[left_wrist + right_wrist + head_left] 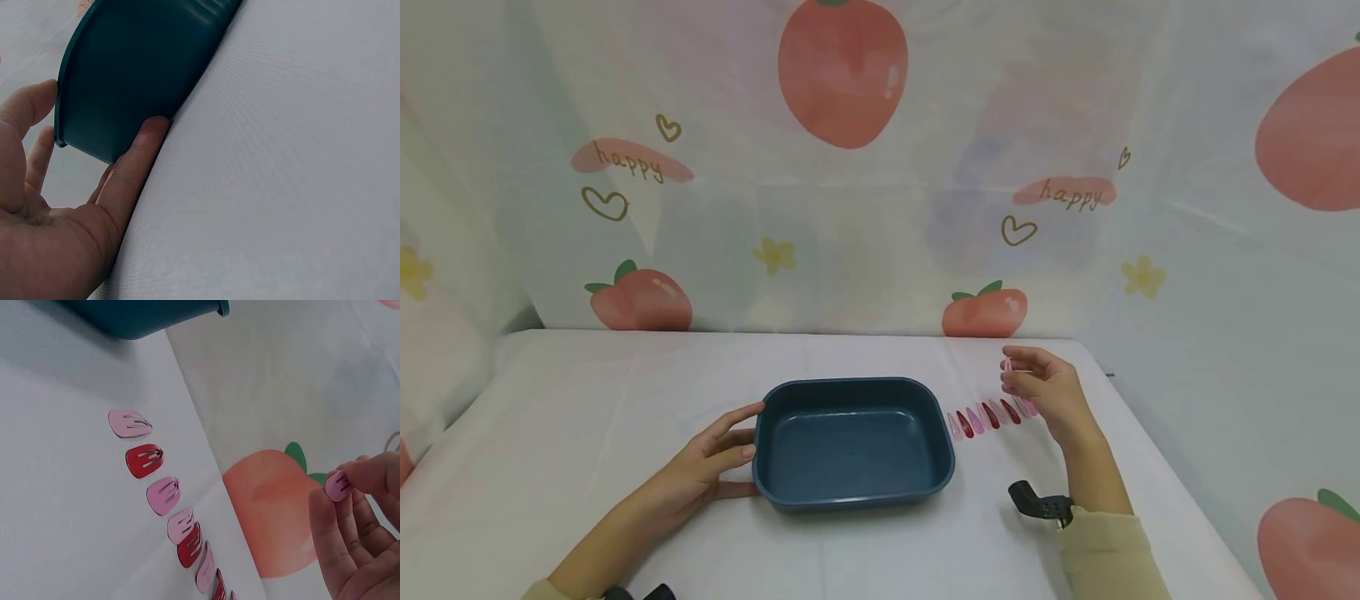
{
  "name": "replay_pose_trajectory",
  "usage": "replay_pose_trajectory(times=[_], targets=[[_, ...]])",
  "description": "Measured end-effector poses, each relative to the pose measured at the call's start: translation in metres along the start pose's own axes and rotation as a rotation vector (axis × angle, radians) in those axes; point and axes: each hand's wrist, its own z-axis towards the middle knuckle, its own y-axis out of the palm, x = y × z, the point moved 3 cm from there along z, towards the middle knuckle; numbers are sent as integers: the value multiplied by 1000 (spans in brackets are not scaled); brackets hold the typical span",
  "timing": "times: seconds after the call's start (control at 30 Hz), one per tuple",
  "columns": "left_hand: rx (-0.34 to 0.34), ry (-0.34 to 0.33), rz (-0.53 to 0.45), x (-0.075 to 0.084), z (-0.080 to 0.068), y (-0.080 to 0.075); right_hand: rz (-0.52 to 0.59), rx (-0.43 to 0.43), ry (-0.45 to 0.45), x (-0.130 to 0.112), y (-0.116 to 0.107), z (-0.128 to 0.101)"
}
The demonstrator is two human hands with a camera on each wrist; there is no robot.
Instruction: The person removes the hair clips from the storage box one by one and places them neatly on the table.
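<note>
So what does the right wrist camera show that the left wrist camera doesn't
Only the right wrist view shows the row of hair clips, pink and red, lying on the white table cover beside the bin, and the right hand pinching one pink clip between thumb and fingertips, held up off the table, with the peach-print backdrop behind.

Only the left wrist view shows the left hand, its thumb lying against the bin's outer wall and fingers reaching past its rim.

Both show the dark teal bin and the white table cover.
</note>
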Motion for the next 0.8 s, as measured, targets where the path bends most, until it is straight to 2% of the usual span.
replay_pose_trajectory(times=[0.17, 0.23, 0.4, 0.47, 0.53, 0.8], targets=[[10, -7, 16, -1, 0, -1, -40, 24, 27, 5, -4, 1], [18, -11, 24, -1, 0, -1, -42, 35, 23, 24, -11, 10], [25, -17, 25, 0, -1, -1, -49, 71, 52, 37, -19, 15], [27, -19, 20, 0, -1, -1, -66, 86, 78, 24, -18, 7], [30, -22, 22, 0, -1, 0, -87, 99, 89, 22, -20, 6], [36, -21, 31, 0, -1, 0, -147, 142, 150, 36, -30, 6]])
